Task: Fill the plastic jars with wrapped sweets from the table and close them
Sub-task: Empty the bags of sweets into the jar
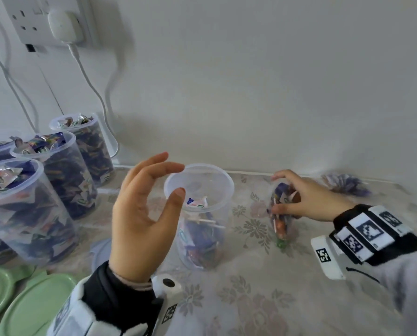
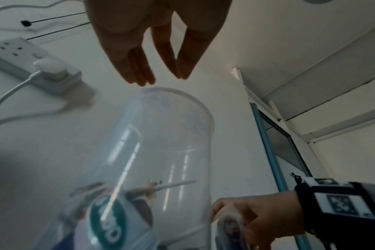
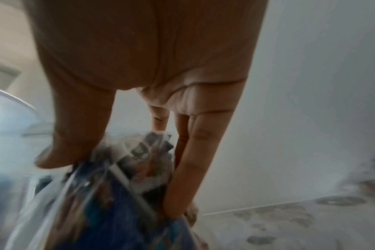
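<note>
Four full jars (image 1: pixel 20 209), perhaps more; one part-filled jar (image 1: pixel 199 190); two green lids (image 1: pixel 32 309).

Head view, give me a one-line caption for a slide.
Left hand hovers open beside a part-filled jar while right hand grips wrapped sweets.

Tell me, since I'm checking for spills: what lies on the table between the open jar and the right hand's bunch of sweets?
Only bare flowered tablecloth lies between the open jar and the sweets in the right hand; the head view shows it.
</note>
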The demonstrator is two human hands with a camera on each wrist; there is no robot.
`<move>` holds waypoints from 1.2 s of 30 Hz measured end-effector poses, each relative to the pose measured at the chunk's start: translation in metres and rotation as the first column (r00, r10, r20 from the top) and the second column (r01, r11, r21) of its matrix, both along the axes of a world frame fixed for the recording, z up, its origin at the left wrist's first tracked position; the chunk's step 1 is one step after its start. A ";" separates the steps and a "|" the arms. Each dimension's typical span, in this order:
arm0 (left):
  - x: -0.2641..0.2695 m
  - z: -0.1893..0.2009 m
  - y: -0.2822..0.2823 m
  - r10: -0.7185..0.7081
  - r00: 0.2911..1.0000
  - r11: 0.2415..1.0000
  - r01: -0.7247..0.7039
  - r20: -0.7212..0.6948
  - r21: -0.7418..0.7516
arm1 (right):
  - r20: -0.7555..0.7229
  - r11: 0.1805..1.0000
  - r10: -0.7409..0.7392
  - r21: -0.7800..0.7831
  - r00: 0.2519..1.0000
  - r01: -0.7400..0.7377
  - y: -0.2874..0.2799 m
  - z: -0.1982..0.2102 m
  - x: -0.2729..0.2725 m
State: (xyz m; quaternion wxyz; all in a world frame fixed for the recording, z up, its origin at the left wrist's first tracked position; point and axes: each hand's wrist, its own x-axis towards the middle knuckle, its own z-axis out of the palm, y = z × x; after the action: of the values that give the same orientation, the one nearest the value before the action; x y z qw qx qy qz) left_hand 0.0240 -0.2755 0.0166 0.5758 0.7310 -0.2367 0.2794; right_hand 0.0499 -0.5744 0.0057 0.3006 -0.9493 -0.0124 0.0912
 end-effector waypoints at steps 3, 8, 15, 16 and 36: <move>-0.024 0.007 -0.007 -0.094 0.988 0.994 0.100 0.119 -0.043 | -0.010 0.986 0.126 0.112 0.992 -0.124 0.017 0.005 -0.037; -0.044 0.008 -0.021 -0.518 0.724 0.797 0.602 -0.455 0.051 | -0.017 0.920 0.234 0.326 0.972 -0.216 0.036 -0.006 -0.082; -0.039 -0.029 -0.045 -0.348 0.494 0.725 0.681 -0.797 0.106 | -0.050 0.905 0.265 0.358 0.963 -0.231 0.056 -0.014 -0.112; -0.039 -0.030 -0.045 -0.354 0.492 0.741 0.667 -0.795 0.083 | -0.042 0.902 0.256 0.371 0.966 -0.223 0.056 -0.014 -0.114; -0.032 -0.045 -0.044 -0.645 0.277 0.641 0.704 -0.712 -0.307 | 0.002 0.745 0.031 0.667 1.000 -0.025 0.081 -0.024 -0.112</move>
State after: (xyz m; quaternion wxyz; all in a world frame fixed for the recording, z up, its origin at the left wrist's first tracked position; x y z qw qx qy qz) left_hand -0.0077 -0.3191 -0.0280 0.6538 0.6230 -0.2608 -0.3412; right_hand -0.0623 -0.4933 -0.0178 0.6183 -0.7787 -0.0569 0.0897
